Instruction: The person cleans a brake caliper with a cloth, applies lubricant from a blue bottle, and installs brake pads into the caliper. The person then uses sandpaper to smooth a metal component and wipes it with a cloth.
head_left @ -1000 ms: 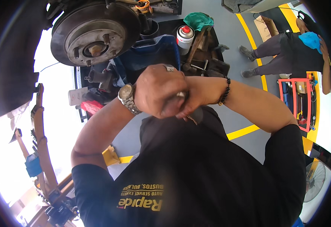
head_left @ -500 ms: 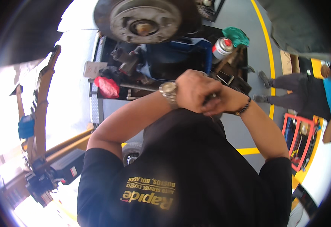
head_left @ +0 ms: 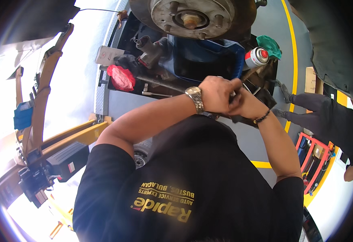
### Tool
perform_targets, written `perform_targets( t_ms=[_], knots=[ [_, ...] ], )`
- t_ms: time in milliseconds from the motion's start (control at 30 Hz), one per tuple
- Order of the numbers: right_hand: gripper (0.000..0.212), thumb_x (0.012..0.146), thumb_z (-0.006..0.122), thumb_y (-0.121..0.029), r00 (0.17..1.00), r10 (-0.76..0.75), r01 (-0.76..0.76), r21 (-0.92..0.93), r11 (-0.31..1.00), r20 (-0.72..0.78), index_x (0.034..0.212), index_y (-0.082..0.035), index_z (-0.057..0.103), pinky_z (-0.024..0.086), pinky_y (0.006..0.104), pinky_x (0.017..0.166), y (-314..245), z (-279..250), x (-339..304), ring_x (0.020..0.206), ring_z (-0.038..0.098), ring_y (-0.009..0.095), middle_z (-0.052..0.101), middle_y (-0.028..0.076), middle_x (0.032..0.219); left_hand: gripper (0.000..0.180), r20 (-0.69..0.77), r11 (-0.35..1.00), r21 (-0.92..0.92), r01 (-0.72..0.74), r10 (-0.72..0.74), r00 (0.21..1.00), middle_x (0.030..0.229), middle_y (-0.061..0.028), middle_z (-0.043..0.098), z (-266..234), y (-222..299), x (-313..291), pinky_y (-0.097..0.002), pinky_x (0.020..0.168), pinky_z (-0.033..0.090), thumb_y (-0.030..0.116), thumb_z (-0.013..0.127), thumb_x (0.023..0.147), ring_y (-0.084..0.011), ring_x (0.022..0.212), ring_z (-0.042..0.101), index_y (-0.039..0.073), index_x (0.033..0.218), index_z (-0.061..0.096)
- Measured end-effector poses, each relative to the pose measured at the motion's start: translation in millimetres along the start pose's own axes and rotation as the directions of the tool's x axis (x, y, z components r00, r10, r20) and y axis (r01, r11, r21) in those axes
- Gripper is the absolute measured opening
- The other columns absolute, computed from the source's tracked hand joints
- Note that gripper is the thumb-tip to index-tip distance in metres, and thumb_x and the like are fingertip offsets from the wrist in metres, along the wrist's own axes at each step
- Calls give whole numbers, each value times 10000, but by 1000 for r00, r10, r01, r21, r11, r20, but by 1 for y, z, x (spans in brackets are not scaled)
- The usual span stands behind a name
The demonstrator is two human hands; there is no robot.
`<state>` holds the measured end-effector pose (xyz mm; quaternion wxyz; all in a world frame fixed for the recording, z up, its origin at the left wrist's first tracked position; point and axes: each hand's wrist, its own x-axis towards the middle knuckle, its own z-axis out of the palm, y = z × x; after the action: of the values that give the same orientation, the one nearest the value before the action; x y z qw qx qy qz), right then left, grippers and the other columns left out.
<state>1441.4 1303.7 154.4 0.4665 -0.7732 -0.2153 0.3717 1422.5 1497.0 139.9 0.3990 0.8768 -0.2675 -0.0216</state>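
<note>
My left hand (head_left: 216, 93), with a metal watch at the wrist, is closed and pressed against my right hand (head_left: 249, 104) in front of my chest. A dark beaded bracelet circles the right wrist. The left fingers curl over toward the right hand, whose own fingers are mostly hidden. A small dark patch shows between the hands; what it is cannot be made out. Just beyond them is a blue plastic bin (head_left: 241, 60) on a dark tool cart. Farther out hangs a brake disc (head_left: 160, 18) with its studs and hub showing.
Around the bin are an impact wrench (head_left: 150, 50), a red cloth (head_left: 121, 78), a white box (head_left: 108, 55), a spray can (head_left: 256, 57) and green plastic (head_left: 270, 46). A co-worker (head_left: 321, 111) stands at right by a red tool rack (head_left: 315, 141). Yellow lift arms (head_left: 79, 135) lie left.
The view has shifted, so the disc, bin and cart sit farther right, and the disc's studs show more clearly. Both hands stay together, with small finger movement.
</note>
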Motion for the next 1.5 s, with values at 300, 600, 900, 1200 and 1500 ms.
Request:
perform_targets(
  t_ms=[300, 600, 900, 1200, 1500],
  knots=[
    [537, 678, 889, -320, 990, 133, -139, -220, 966, -40, 1068, -6, 695, 574, 395, 773, -3, 9, 8, 831, 721, 343, 723, 181, 864, 223, -68, 997, -15, 81, -82, 994, 721, -144, 683, 0, -5, 1, -482, 655, 543, 260, 644, 895, -374, 696, 689, 74, 1010, 600],
    [473, 767, 779, -446, 950, 101, -222, -414, 883, -295, 981, -27, 734, 577, 457, 813, -7, 34, 4, 910, 714, 392, 746, 179, 988, 196, -68, 984, -24, 177, -178, 982, 783, -164, 716, 17, -9, 6, -486, 684, 557, 223, 641, 898, -390, 724, 702, 64, 1006, 596],
    [332, 734, 835, -305, 997, -23, 19, 52, 998, 79, 874, -16, 749, 561, 378, 753, 12, -7, -10, 812, 719, 256, 748, 132, 844, 157, -58, 999, -37, -18, 16, 998, 757, -172, 703, 17, 9, 9, -446, 640, 561, 167, 657, 887, -381, 691, 703, 55, 983, 604],
    [464, 754, 838, -381, 994, 79, -89, -152, 984, -72, 1005, -6, 731, 585, 398, 789, 26, 0, -33, 814, 736, 291, 763, 142, 920, 194, -32, 999, -47, 4, -5, 999, 741, -168, 691, 31, 28, 22, -470, 640, 553, 216, 660, 900, -402, 676, 683, 49, 980, 603],
    [500, 742, 851, -291, 955, 19, 222, 753, 620, -297, 1084, 24, 669, 586, 381, 720, 117, -8, -154, 792, 715, 249, 720, 140, 876, 445, 94, 986, -56, 158, -152, 984, 1324, -248, 558, 121, 57, 124, -483, 982, 497, 393, 646, 961, -426, 1175, 606, 26, 1211, 616]
  ],
)
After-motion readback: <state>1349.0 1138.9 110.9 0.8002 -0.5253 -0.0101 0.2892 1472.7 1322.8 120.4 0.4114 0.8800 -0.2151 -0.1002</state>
